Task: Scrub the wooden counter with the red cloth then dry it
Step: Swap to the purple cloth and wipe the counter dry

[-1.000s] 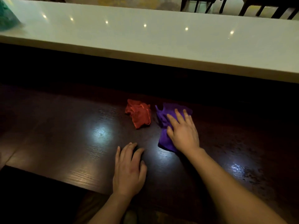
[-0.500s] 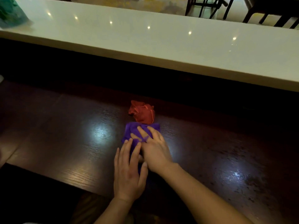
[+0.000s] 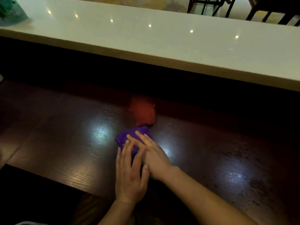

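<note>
The crumpled red cloth lies by itself on the dark wooden counter, near its far edge, and no hand touches it. Just in front of it is a purple cloth. My right hand presses flat on the purple cloth with its fingers spread. My left hand lies flat beside it; its fingertips rest on the near part of the purple cloth and against my right hand. Most of the purple cloth is hidden under both hands.
A long white raised countertop runs across the back, with a greenish object at its far left end. Dark chair legs stand beyond it. The wooden counter's near edge drops off at the lower left. Wet specks glisten at the right.
My right hand slid the purple cloth leftward and nearer, from beside the red cloth to in front of it. My left hand moved forward onto the cloth's near part.
</note>
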Demonstrator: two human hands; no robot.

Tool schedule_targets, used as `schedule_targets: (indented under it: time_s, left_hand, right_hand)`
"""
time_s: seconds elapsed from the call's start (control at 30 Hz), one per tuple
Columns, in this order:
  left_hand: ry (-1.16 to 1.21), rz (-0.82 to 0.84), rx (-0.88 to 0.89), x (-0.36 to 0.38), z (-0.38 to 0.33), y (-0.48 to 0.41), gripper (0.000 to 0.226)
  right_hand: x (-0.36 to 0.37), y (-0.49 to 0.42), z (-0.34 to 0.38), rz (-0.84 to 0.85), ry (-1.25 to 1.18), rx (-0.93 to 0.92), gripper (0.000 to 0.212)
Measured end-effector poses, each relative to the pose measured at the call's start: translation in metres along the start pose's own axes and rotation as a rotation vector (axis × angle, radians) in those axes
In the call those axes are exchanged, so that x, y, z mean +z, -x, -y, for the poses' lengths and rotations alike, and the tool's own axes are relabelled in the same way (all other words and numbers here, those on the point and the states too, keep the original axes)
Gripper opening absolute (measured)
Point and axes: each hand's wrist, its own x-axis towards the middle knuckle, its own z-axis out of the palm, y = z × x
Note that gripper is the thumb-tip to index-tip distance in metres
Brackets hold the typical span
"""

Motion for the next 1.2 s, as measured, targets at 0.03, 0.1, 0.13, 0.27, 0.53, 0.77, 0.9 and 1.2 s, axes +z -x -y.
schedule_targets:
  time_s: [0.03,0.1,0.13,0.27,0.53,0.77,0.9,1.2]
  left_hand:
    - [-0.006,-0.003,-0.010,0.000,0.000,-0.001,0.052]
    - [-0.016,-0.006,-0.025,0.001,0.002,-0.001,0.053]
    - [-0.012,-0.001,-0.022,0.001,0.003,0.000,0.054]
    - [-0.019,0.024,-0.017,0.003,0.005,-0.001,0.052]
    - [-0.243,0.289,0.049,0.011,0.005,-0.004,0.054]
    - [-0.317,0.354,0.032,0.010,0.000,-0.007,0.055]
    - [-0.331,0.344,0.045,0.010,-0.002,-0.006,0.056]
    - [-0.398,0.419,0.110,0.010,-0.013,-0.004,0.063]
  right_hand:
    - [0.000,-0.017,0.002,-0.001,0.002,0.017,0.053]
    - [-0.001,-0.029,0.003,-0.029,-0.034,0.070,0.047]
    - [0.000,-0.023,0.002,-0.040,-0.062,0.094,0.046]
    - [-0.002,0.065,-0.017,-0.092,0.056,0.156,0.055]
    - [-0.055,0.063,-0.135,-0.252,0.138,0.675,0.058]
    - [-0.014,0.123,-0.044,-0.219,0.057,0.552,0.062]
    - [0.020,0.219,0.005,-0.128,0.073,0.374,0.074]
    - [-0.033,0.184,-0.084,-0.319,0.056,0.896,0.060]
